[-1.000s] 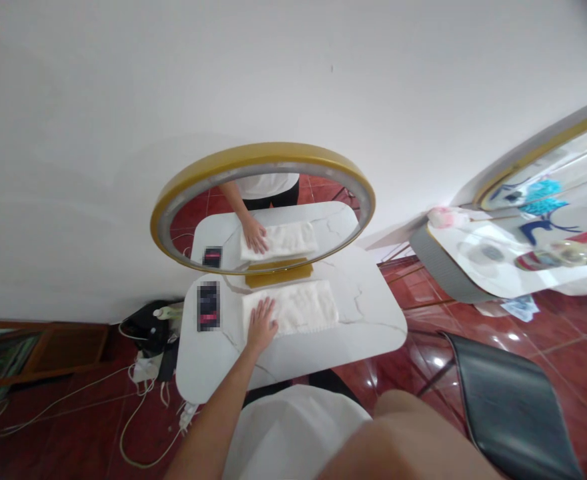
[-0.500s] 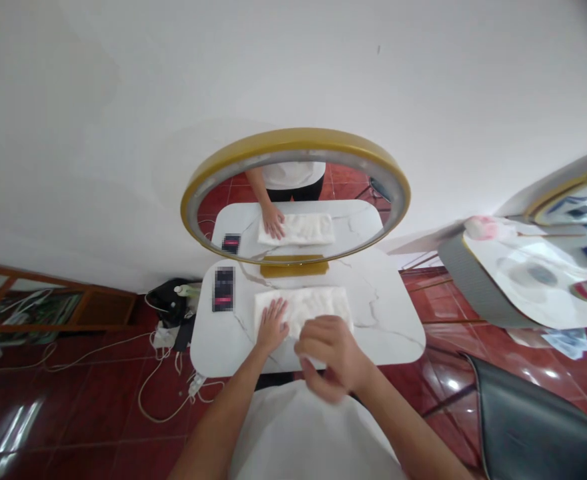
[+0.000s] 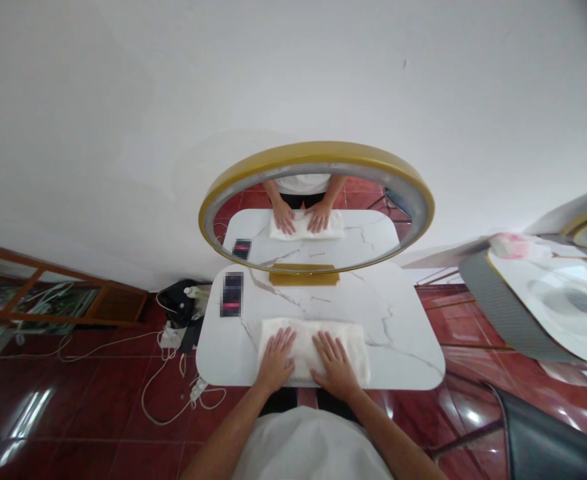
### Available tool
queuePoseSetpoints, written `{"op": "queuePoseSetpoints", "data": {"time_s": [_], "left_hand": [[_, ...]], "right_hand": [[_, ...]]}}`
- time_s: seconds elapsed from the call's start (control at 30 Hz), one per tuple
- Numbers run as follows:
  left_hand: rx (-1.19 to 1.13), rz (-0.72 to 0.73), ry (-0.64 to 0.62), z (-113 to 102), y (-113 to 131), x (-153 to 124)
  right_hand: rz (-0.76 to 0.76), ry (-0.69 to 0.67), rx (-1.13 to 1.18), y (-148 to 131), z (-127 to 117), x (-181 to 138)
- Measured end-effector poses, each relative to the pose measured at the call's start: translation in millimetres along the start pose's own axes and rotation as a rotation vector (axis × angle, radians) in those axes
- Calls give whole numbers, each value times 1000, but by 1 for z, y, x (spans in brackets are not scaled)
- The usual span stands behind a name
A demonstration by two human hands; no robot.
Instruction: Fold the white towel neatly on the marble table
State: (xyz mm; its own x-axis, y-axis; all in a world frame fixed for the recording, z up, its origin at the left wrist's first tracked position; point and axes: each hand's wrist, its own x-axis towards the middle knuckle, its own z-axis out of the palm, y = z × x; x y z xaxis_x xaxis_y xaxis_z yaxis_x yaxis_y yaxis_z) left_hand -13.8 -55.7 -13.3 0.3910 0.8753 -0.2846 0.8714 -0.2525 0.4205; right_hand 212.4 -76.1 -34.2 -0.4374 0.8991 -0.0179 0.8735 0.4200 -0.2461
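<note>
A folded white towel (image 3: 309, 347) lies at the near edge of a white marble-patterned table (image 3: 398, 333). My left hand (image 3: 276, 360) rests flat on the towel's left part, fingers spread. My right hand (image 3: 334, 363) lies flat on its middle, fingers spread too. Both palms press down on the cloth and hold nothing. A round gold-framed mirror (image 3: 413, 183) stands at the table's back and reflects the two hands on the towel.
A dark phone (image 3: 231, 294) lies at the table's far left corner. Cables, a power strip (image 3: 171, 337) and a black bag (image 3: 176, 303) sit on the red tile floor at left. A black chair (image 3: 548, 440) is at lower right; a second table (image 3: 503, 307) stands at right.
My right hand came up into view and settled flat on the towel beside the left. The towel now lies nearer the table's front edge, and the view swung so the table is centred.
</note>
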Motion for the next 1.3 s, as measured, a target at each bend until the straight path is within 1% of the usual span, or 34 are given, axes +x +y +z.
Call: {"op": "queuePoseSetpoints", "data": {"time_s": [0.1, 0.17, 0.23, 0.3, 0.43, 0.6, 0.77, 0.87, 0.93, 1.0, 1.13, 1.23, 1.3], "left_hand": [[-31, 86, -78, 4, -2, -21], [-42, 115, -108, 7, -5, -30], [-45, 118, -122, 8, -8, -33], [-41, 118, -124, 7, -10, -29], [-7, 128, -77, -2, -17, -6], [39, 104, -29, -25, -28, 40], [34, 20, -40, -47, -33, 85], [18, -26, -39, -49, -29, 95], [6, -50, -23, -44, -26, 92], [-11, -55, -7, -37, -23, 81], [-47, -4, -22, -21, -20, 44], [-67, 59, -46, -11, -19, 15], [-78, 91, -55, -7, -20, 2]], "right_hand": [[-38, -47, 18, 4, -3, -22], [-43, -65, 23, 6, -3, -29], [-39, -66, 23, 5, -3, -30], [-27, -50, 16, 4, -2, -25], [22, -3, -18, 4, 2, -3], [82, 42, -55, 13, 3, 46], [195, -11, -60, 20, -2, 95], [243, -27, -52, 18, -3, 107], [235, -7, -49, 16, -3, 103], [209, 22, -47, 11, -1, 89], [157, 43, -41, -1, 1, 45], [111, 10, -27, -8, 1, 13], [89, -18, -16, -10, 1, -1]]}}
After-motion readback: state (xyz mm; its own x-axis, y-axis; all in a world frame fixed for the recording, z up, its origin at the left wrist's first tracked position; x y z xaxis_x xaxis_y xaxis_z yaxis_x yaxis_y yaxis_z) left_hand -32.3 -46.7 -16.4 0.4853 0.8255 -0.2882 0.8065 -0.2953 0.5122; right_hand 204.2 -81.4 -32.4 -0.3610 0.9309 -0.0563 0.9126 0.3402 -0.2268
